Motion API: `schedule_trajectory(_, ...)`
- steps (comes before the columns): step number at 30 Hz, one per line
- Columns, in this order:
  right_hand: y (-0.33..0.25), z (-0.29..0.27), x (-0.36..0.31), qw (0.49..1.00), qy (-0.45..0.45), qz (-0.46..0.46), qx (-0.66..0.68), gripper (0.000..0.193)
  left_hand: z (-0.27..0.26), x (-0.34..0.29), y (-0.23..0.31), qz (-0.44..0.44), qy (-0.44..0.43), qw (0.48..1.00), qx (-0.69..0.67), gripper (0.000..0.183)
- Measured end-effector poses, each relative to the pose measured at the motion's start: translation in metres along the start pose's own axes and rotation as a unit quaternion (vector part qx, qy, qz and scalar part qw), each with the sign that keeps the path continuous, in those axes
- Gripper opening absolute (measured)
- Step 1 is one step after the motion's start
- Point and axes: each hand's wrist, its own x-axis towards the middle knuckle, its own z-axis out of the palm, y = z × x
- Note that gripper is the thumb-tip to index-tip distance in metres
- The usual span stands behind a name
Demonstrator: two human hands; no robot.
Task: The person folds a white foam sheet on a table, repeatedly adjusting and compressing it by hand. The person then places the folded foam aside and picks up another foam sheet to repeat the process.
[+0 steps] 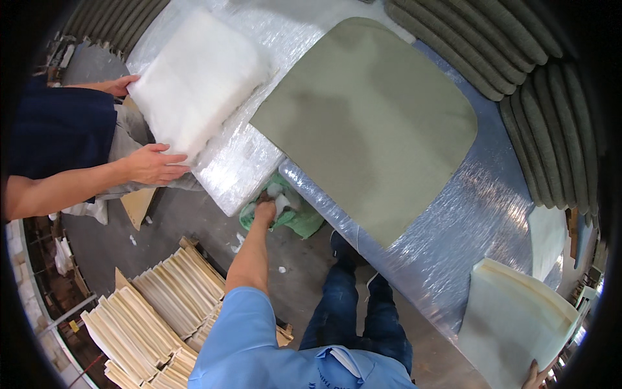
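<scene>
My left hand (265, 211) reaches down into a green bag (307, 222) below the table edge. Its fingers look curled in against white fluffy stuffing (282, 202), though the fingertips are partly hidden. At the lower right, my right hand (535, 376) grips the edge of a pale foam pad (512, 324) held upright by the table's side; only part of this hand shows. In front of me a grey-green fabric seat cover (369, 123) lies flat, square at one end and rounded at the other.
At the left, a co-worker's hands (155, 165) hold a white batting-covered cushion (197, 78) on the plastic-wrapped table (447, 259). Dark grey-green cushions (551, 129) stand in rows at the far right. Cream pads (139, 324) are stacked on the floor, lower left, near scattered fluff.
</scene>
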Motion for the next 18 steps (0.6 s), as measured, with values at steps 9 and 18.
schedule_trajectory(9, 0.001, 0.006, 0.02, 0.988, -0.041, -0.075, 0.13, 0.073, -0.046, -0.056, 0.035, 0.166, -0.011, 0.975, 0.149, 0.051)
schedule_trajectory(18, -0.053, -0.022, 0.027, 0.977, -0.004, -0.186, 0.1, 0.074, -0.043, -0.176, 0.047, 0.25, 0.014, 0.955, 0.161, 0.05)
